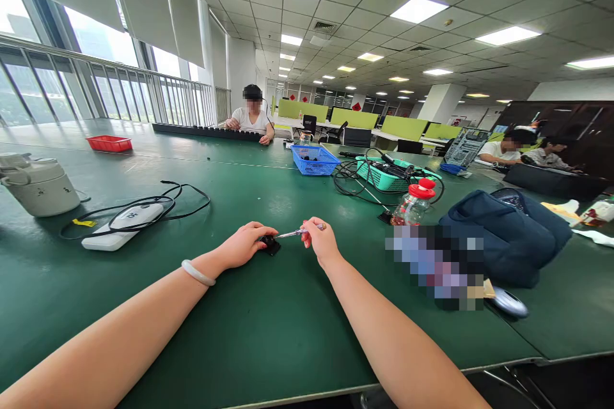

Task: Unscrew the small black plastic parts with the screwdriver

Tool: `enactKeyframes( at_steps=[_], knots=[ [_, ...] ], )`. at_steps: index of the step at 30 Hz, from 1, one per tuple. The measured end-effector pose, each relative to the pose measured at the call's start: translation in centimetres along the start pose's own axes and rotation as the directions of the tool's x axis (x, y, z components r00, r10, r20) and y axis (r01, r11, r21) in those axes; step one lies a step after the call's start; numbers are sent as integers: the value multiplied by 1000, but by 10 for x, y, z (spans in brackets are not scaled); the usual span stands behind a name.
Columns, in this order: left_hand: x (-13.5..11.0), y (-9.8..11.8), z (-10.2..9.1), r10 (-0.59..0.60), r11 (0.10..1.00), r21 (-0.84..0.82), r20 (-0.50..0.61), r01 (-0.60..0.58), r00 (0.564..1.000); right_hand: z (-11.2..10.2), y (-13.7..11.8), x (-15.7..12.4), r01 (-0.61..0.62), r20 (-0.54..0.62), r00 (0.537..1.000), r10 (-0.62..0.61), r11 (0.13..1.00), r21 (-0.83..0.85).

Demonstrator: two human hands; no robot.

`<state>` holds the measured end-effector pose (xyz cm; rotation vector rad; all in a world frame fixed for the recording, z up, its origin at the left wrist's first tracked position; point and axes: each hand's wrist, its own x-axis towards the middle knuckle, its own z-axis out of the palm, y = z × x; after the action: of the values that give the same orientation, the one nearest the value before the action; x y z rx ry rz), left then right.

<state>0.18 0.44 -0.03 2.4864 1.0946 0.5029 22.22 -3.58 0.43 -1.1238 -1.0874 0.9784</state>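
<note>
My left hand (245,243) rests on the green table (268,326) and pinches a small black part (271,245) against the tabletop. My right hand (320,239) is closed around a thin screwdriver (293,233) with a clear handle. Its metal tip points left and meets the black part. A pale bangle sits on my left wrist (198,273).
A white device wrapped in black cable (125,222) lies left, a beige appliance (38,184) further left. A blue basket (314,160), a green basket (391,176), a red-lidded jar (413,203) and a dark blue bag (503,236) stand right. Other people sit at the far edges.
</note>
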Motion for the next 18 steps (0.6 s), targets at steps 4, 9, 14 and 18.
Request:
enactKeyframes(
  at_steps=[4, 9, 14, 18],
  knots=[
    [0, -5, 2, 45, 999, -17, 31, -45, 998, -1, 4, 4, -52, -16, 998, 54, 993, 106],
    [-1, -2, 1, 80, 996, -56, 71, -76, 994, -2, 7, 5, -71, 2, 997, 72, 986, 153],
    [-3, 6, -2, 90, 993, -82, 92, -82, 992, -2, 7, 4, -105, 55, 994, 97, 978, 178],
    [-4, 8, -2, 128, 990, -76, 71, -122, 989, -2, 8, 4, -117, 75, 992, 104, 974, 193]
  ],
)
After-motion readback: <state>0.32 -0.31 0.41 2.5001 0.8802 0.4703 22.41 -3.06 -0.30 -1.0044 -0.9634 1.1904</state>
